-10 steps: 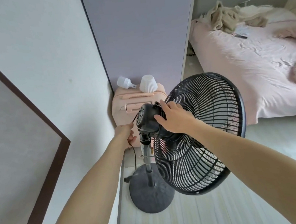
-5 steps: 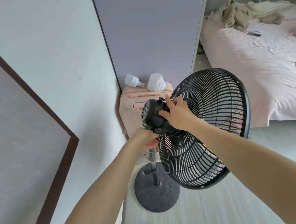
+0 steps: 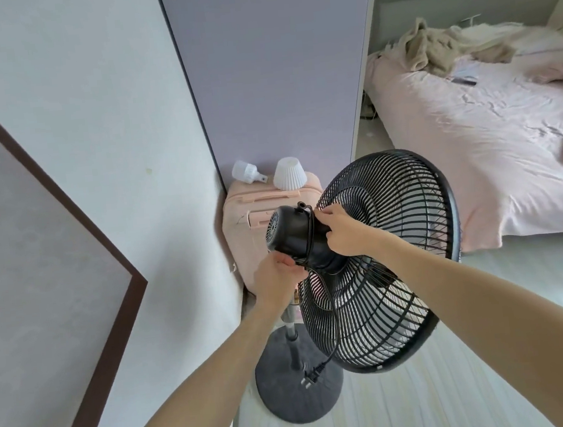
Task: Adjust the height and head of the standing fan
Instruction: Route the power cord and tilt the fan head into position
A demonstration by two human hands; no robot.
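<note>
Bedroom walls meet in a corner ahead, pale on the left with a dark-framed panel, and a lilac wardrobe side rising behind. Against that corner stands a pink suitcase, carrying a white bulb lying on its side and a ribbed white lampshade upright just beside it. To the right, a bed with a creased pink sheet holds a heap of beige clothing near its head.

Close in front of the suitcase stands the black standing fan, its round base on the pale floor and its metal pole rising from the middle of that base. The wire cage tilts, facing right and somewhat downward. The motor housing points back toward the corner.

The left hand is clenched around the neck of the fan just under the motor housing, fingers curled against the housing's underside. The right hand grasps the front part of the housing where it joins the cage, fingers wrapped over the top. A black power cord loops over the housing, hangs down past the cage, and ends in a plug dangling free above the base.
</note>
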